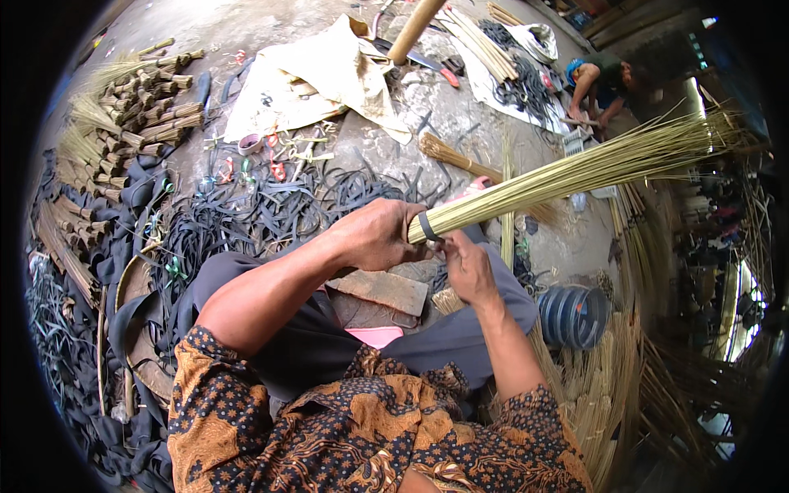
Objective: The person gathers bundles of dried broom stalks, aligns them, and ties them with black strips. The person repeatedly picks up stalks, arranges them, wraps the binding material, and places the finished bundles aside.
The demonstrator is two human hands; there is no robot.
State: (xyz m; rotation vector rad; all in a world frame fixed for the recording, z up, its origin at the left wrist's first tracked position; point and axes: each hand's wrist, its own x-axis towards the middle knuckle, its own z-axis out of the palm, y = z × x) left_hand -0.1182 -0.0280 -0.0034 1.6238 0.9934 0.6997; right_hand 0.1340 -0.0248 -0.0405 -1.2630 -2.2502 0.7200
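A bundle of thin yellow-green broom sticks slants across in front of me, its loose tips fanning out to the far right. My left hand is closed around the butt end of the bundle. A black rubber strip circles the sticks just beyond that grip. My right hand is below the bundle, close to the strip, with its fingers pinched together; what lies between them is hidden. Under my hands, a rectangular block rests on the ground between my legs.
Loose black rubber strips litter the ground ahead and left. Tied stick bundles are stacked at far left. A cream cloth and a wooden pole are ahead. A bound broom, blue coil and crouching person are to the right.
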